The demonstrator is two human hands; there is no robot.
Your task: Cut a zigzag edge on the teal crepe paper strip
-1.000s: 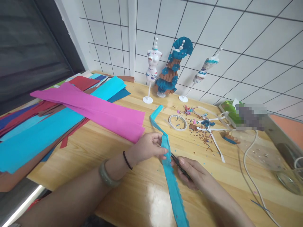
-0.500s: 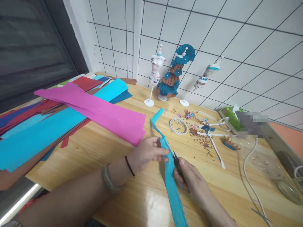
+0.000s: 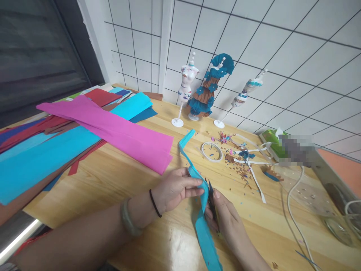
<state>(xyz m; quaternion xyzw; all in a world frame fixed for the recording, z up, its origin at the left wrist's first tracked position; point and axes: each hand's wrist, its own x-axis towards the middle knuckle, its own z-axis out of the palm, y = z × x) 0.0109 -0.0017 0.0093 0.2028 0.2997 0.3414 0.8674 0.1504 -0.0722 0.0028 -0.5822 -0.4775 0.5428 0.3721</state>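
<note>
A long turquoise strip of crepe paper [image 3: 207,241] runs from the table's middle down toward me, its lower right edge cut wavy. My left hand [image 3: 180,188] pinches the strip between thumb and fingers, where it bends and twists. Dark scissors [image 3: 212,207] are gripped in my right hand [image 3: 227,214], with their blades pointing up and slightly parted beside the strip's right edge. Whether the blades touch the paper I cannot tell. The strip's far end lies folded on the table near a roll of white tape [image 3: 211,151].
Stacked crepe paper sheets, a pink one [image 3: 126,135] on top, cover the left side. Two bare mini dress forms [image 3: 187,84] and a paper-dressed one [image 3: 207,90] stand by the tiled wall. Paper scraps [image 3: 242,165], a white cable [image 3: 290,203] and a glass jar [image 3: 338,227] lie right.
The strip has twisted and folded over below my left fingers. My right hand and the scissors have shifted slightly, and the blades show more apart.
</note>
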